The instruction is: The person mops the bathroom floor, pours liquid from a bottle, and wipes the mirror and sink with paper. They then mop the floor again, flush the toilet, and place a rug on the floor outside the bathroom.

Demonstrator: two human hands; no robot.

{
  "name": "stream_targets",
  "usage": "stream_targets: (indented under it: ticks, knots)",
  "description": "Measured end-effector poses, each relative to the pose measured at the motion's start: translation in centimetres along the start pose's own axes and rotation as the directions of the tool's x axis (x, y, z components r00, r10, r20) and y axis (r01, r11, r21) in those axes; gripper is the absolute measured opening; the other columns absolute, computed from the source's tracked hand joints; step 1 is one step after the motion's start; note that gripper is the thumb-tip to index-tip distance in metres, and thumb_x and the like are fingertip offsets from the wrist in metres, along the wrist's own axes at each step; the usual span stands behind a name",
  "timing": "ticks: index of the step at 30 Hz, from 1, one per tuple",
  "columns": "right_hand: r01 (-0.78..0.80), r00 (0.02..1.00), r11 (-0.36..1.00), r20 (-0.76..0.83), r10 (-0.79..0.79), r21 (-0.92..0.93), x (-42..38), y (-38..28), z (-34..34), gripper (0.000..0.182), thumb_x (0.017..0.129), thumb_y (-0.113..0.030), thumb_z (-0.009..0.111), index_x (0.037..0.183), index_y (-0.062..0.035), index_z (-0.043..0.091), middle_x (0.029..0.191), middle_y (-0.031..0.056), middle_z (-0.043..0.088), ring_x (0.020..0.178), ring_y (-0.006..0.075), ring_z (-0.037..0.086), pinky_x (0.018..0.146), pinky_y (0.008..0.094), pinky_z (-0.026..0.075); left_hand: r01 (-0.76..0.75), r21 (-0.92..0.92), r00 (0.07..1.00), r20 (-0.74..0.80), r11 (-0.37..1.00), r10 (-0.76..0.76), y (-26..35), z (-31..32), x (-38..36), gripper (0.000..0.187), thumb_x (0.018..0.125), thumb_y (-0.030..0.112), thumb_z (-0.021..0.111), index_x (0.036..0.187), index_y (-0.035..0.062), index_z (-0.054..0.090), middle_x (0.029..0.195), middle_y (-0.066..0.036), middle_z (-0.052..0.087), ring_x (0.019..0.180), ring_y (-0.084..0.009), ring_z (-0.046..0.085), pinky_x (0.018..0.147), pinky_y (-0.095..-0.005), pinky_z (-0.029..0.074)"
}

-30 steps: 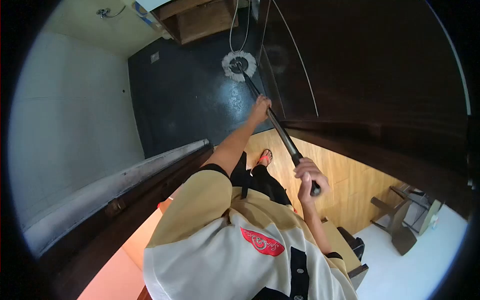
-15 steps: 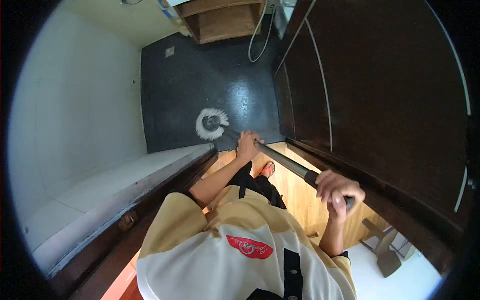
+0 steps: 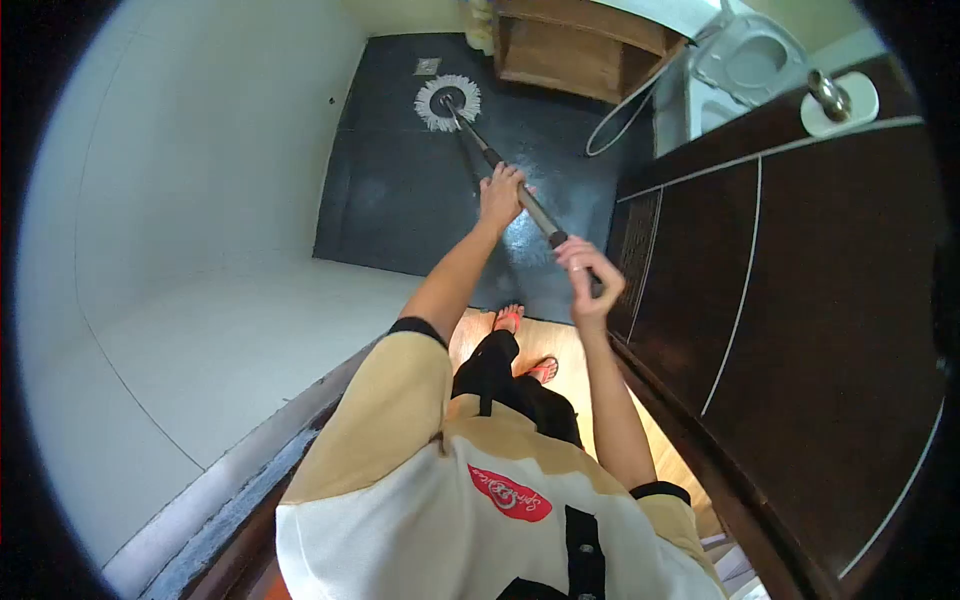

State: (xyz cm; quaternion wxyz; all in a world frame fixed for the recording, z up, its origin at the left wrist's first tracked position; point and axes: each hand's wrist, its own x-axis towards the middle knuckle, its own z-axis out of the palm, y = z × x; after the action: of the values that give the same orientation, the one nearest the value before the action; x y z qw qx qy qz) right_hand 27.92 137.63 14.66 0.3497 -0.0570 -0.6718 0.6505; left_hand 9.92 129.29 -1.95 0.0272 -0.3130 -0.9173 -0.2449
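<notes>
A spin mop (image 3: 538, 212) slants away from me, both hands on its metal pole. Its round head with a white string fringe (image 3: 436, 119) lies flat on the dark floor, near a small square drain (image 3: 428, 66). My left hand (image 3: 503, 194) is closed round the middle of the pole, just above a dark collar. Nearer to me, my right hand (image 3: 592, 272) wraps the black grip at the top end. The underside of the mop head is hidden.
A wooden cabinet (image 3: 560, 62) stands at the far wall, with a hose (image 3: 622, 128) beside it. At the back right is a toilet (image 3: 755, 65). A dark door with a metal knob (image 3: 828, 95) borders the right; a white wall (image 3: 200, 180) borders the left.
The mop head has moved forward across the floor, toward the drain. Both hands have reached farther forward with the pole, and the view has shifted to show the toilet and door knob.
</notes>
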Motion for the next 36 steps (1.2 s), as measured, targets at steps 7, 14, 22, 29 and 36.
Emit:
stream_targets:
  ticks: [7,14,22,29,36]
  knots:
    - [0.009,0.999,0.95,0.044,-0.024,0.312,6.7,-9.7,-3.6,0.024,0.078,-0.014,0.053,0.058,-0.0021,0.046,0.051,0.0078,0.047,0.047,0.0203,0.047,0.056,0.0382,0.041,-0.116,-0.086,0.993,0.014,0.989,0.118,7.0,-8.2,-5.4,0.018,0.072,0.024,0.065,0.081,0.0115,0.057,0.079,-0.006,0.05,0.086,-0.0258,0.049,0.076,-0.0445,0.032]
    - [-0.186,0.891,0.97,0.443,0.099,0.157,-9.1,2.4,4.0,0.006,0.075,-0.001,0.057,0.076,0.004,0.059,0.083,0.0137,0.063,0.084,0.0263,0.062,0.091,0.0416,0.043,0.39,0.301,0.907,0.04,0.87,-0.42,-10.6,-4.8,-18.7,0.043,0.069,0.032,0.071,0.105,0.0157,0.055,0.122,-0.006,0.048,0.121,-0.0317,0.037,0.086,-0.0583,0.033]
    - [-0.209,0.784,0.967,0.616,0.075,0.148,7.1,-4.5,0.4,0.005,0.072,-0.004,0.061,0.073,0.0008,0.061,0.073,0.0108,0.063,0.074,0.024,0.061,0.076,0.0337,0.047,0.354,-0.087,0.929,-0.079,0.931,-0.361,-6.0,-6.3,-12.3,0.042,0.07,0.025,0.07,0.106,0.0116,0.054,0.127,-0.019,0.044,0.118,-0.0402,0.04,0.091,-0.0532,0.035]
    - [0.029,0.971,0.977,0.226,-0.077,0.21,20.6,-13.1,-4.3,0.019,0.078,-0.009,0.05,0.061,-0.0016,0.044,0.05,0.0089,0.047,0.045,0.0208,0.049,0.058,0.0384,0.04,0.267,-0.489,0.958,0.041,0.83,-0.284,6.3,-0.6,2.9,0.014,0.073,0.021,0.067,0.083,0.0112,0.065,0.122,-0.021,0.048,0.114,-0.0427,0.042,0.088,-0.051,0.038]
    - [0.238,0.97,0.965,-0.074,-0.23,0.115,23.5,0.3,5.4,0.016,0.082,-0.011,0.048,0.068,-0.0044,0.043,0.053,0.0087,0.047,0.047,0.0195,0.048,0.06,0.0396,0.041,0.083,-0.34,0.985,0.171,0.937,-0.025,-8.3,1.4,18.9,0.021,0.068,0.021,0.072,0.084,0.0097,0.061,0.125,-0.02,0.046,0.117,-0.0433,0.037,0.088,-0.0525,0.039]
